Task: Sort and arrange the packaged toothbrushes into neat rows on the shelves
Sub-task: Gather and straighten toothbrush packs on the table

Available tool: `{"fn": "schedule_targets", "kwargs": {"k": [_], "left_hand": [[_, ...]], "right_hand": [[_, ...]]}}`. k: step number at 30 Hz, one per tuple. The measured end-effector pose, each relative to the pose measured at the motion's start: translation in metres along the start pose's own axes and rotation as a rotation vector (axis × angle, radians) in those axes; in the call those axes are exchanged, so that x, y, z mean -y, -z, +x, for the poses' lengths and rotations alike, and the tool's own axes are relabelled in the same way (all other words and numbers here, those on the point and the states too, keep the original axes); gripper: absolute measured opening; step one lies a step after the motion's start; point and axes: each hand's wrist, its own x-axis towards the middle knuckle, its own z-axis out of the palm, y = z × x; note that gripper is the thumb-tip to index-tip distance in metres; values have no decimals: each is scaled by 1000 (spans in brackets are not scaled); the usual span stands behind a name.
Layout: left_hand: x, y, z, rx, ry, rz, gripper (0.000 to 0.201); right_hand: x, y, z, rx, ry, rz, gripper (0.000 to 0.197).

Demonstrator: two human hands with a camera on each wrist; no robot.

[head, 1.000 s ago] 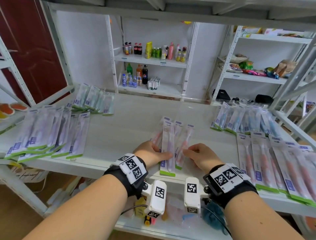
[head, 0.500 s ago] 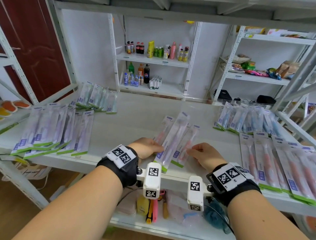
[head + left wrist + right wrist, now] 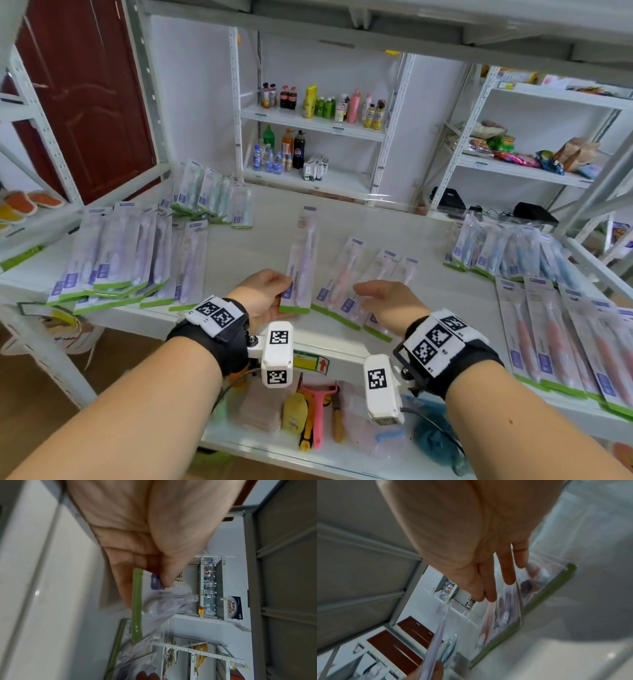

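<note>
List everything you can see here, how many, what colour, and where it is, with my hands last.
held toothbrush pack: one, purple, raised over the shelf's front middle
loose packs: about three, pink, lying beside it to the right
purple rows: many, overlapping, shelf left
green packs: several, back left
blue packs: several, back right
pink rows: many, front right
shelf: one, white
drink bottles: many, mixed, far shelving
door: one, dark red, left
left hand: pinches the held pack's bottom corner
right hand: fingers straight, over the loose packs

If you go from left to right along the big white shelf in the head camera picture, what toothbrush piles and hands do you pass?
purple pile → left hand holding one purple pack → pink packs under right hand → pink row.
</note>
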Motion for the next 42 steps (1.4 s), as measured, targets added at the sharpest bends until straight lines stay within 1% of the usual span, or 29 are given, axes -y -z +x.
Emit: {"fn": "schedule_targets", "kwargs": {"k": [2, 5, 7, 10, 12, 14, 15, 18, 20, 23, 25, 27, 29, 30, 32, 33, 35, 37, 38, 40, 42], "left_hand": [[0, 2, -1, 16, 2, -21, 10], [0, 3, -2, 46, 1, -10, 10], [0, 4, -3, 65, -1, 9, 10], [1, 4, -2, 100, -1, 36, 10], [0, 4, -3, 124, 2, 53, 9], [0, 6, -2, 143, 3, 57, 9], [0, 6, -1, 150, 5, 56, 9], [0, 8, -1, 173, 13, 56, 10], [0, 8, -2, 186, 17, 50, 10], [1, 9, -1, 191, 18, 57, 10], [1, 9, -1, 191, 18, 65, 10], [1, 8, 0, 192, 15, 68, 11], [2, 9, 0, 192, 11, 72, 11], [2, 9, 0, 194, 8, 72, 11], [3, 9, 1, 198, 5, 67, 11], [2, 9, 0, 196, 5, 64, 11], [3, 9, 1, 185, -3, 54, 11], [3, 8, 1, 171, -17, 45, 11], [4, 8, 2, 160, -21, 36, 11], [3, 10, 1, 129, -26, 10, 13], [1, 14, -1, 84, -45, 13, 14]], "right_hand": [[6, -5, 1, 34, -31, -108, 38], [8, -2, -2, -18, -51, -228, 28], [4, 2, -6, -61, -65, -238, 20], [-3, 5, -11, -143, -152, -235, 10], [-6, 2, -13, -170, -241, -272, 19], [-6, -2, -13, -136, -343, -363, 33], [-6, -4, -12, -102, -385, -425, 37], [-5, -7, -11, -28, -433, -532, 35], [-2, -8, -11, -29, -447, -561, 30], [2, -8, -13, -31, -477, -570, 34], [3, -9, -15, -34, -519, -528, 40], [2, -9, -18, -42, -527, -495, 55], [-2, -9, -19, -113, -534, -397, 63], [-4, -10, -20, -155, -563, -321, 62], [-8, -12, -21, -202, -589, -204, 59], [-12, -14, -20, -219, -571, -149, 54], [-17, -16, -19, -309, -487, -33, 33], [-17, -16, -18, -449, -378, 85, 16], [-14, -15, -17, -510, -317, 153, 13], [-5, -16, -12, -588, -225, 234, 13], [11, -20, -4, -581, -175, 289, 16]]}}
